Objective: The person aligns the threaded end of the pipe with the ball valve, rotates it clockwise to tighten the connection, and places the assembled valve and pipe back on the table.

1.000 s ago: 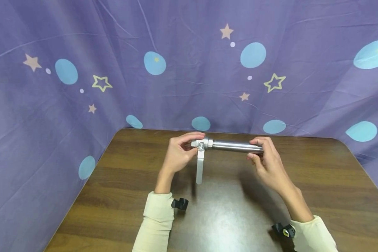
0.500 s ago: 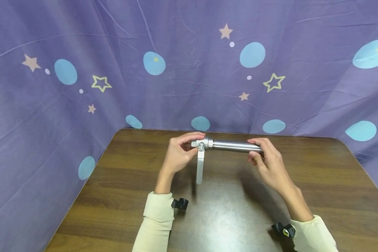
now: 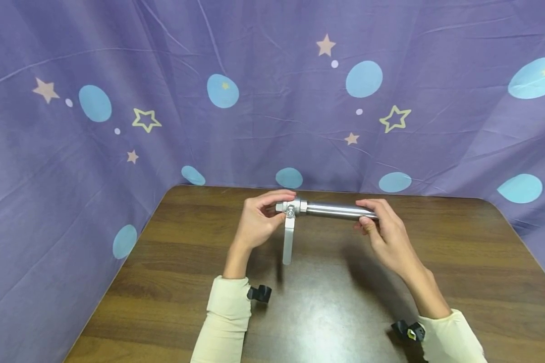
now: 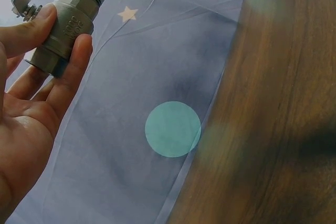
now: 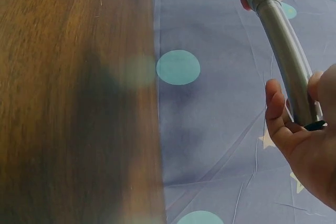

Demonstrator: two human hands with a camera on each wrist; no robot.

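The table (image 3: 163,282) has a brown wood-grain top, lighter and darker bands running from side to side, and rounded far corners. A whitish glare (image 3: 320,312) spreads over its near middle, and soft-edged dark shadows (image 3: 362,272) lie on it. In the right wrist view, a pale reflection (image 5: 137,70) shows faintly by its edge.

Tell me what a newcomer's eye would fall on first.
The shiny metal pipe, one end in the right grip, would likely come first. At its other end the left grip holds a valve, whose lever points down the head view. Behind the table hangs a purple curtain with blue spots.
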